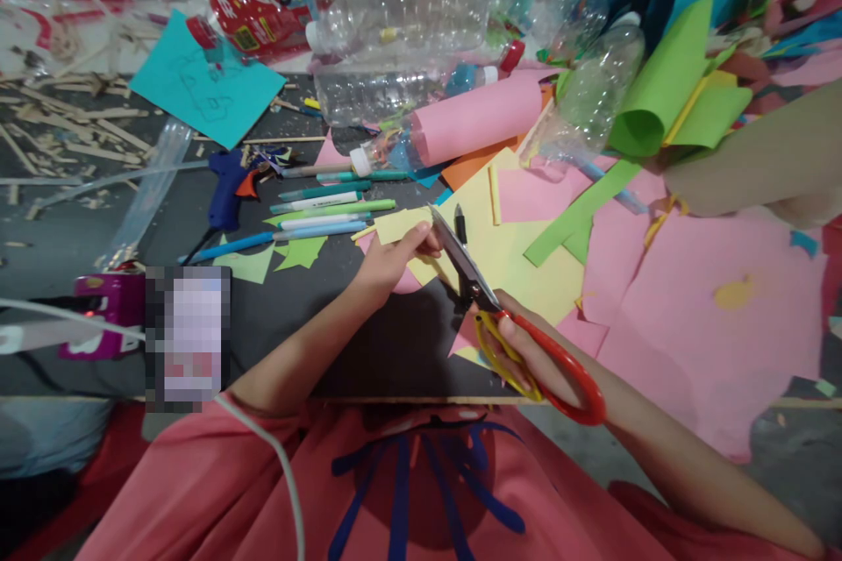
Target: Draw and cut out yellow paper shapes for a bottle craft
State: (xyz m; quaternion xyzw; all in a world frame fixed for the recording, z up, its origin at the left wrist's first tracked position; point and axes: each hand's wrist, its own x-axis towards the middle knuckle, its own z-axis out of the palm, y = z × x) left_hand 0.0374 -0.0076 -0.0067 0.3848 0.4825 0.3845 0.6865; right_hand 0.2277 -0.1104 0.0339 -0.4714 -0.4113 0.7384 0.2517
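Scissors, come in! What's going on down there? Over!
Right hand gripping scissors. Left hand pinching yellow paper near the tips. Black pen lying close beside the scissors.

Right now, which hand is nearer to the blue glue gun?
Left. The left hand, pinching yellow paper, is right of the glue gun; the right hand, holding the scissors, is farther right.

Scissors (474,287) with red and yellow handles slant, tip beside pale yellow paper (400,226).

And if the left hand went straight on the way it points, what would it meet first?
Probably the scissor blades, which lie just ahead of the left hand, though exact depth is unclear.
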